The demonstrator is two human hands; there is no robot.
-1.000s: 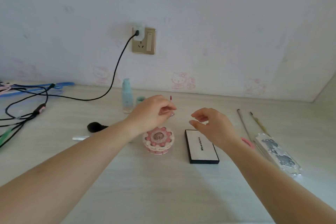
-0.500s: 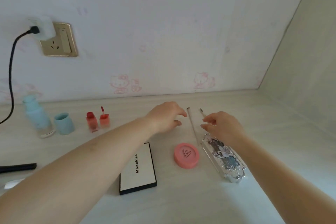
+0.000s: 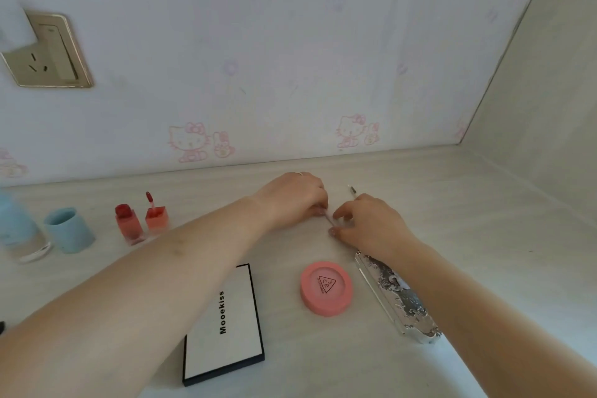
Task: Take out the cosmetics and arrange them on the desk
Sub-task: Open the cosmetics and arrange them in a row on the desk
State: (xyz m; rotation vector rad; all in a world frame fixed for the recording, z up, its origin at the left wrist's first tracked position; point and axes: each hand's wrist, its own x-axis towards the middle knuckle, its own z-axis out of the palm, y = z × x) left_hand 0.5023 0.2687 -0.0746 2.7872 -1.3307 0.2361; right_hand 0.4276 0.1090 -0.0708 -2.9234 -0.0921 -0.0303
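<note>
Head view: left hand (image 3: 295, 200) and right hand (image 3: 371, 223) fingers pinching thin stick (image 3: 330, 221), pink compact (image 3: 326, 292) and ornate case (image 3: 399, 297) nearby.

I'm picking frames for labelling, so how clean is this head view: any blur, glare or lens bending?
Head view: soft, even daylight with faint shadows; the blue bottle at the left edge is smeared; wide-angle bending tilts the socket and the wall corner; glints on the silver case; the Mooekiss palette print reads sharp.
</note>
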